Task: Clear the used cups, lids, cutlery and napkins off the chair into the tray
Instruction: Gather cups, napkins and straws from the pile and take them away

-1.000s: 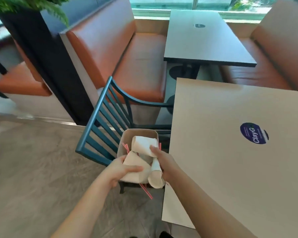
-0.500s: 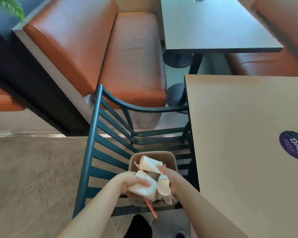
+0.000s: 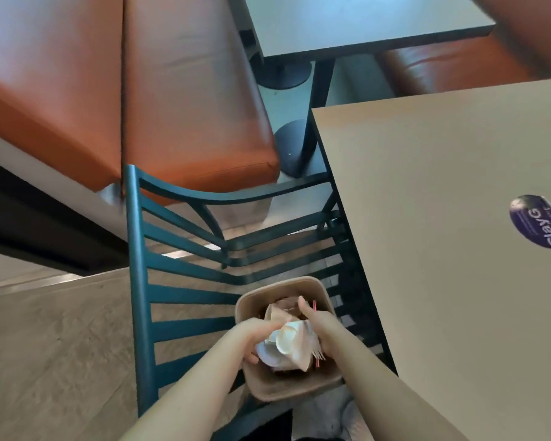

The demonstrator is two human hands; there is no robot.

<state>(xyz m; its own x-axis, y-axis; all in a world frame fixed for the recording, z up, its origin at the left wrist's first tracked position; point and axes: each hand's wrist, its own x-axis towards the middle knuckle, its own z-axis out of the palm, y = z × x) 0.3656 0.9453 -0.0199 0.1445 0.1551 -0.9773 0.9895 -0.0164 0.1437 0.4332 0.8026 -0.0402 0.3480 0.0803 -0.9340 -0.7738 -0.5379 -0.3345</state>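
A brown cardboard tray (image 3: 269, 294) sits on the slatted seat of a teal metal chair (image 3: 185, 297). Inside it lies a bundle of white paper cups (image 3: 285, 340), crumpled napkins, red straws and a wooden fork. My left hand (image 3: 252, 337) grips the cups from the left side. My right hand (image 3: 320, 326) closes on the same bundle from the right, thumb pointing up. Both hands are inside the tray rim. What lies under the bundle is hidden.
A beige table (image 3: 452, 249) with a round purple sticker (image 3: 538, 221) borders the chair on the right. An orange bench (image 3: 185, 90) and a dark table (image 3: 363, 20) stand beyond the chair. Wood-look floor (image 3: 51, 345) spreads on the left.
The view has tilted down and moved closer over the chair. Both hands have pushed the cups and napkins lower into the tray, and the bundle looks more compact.
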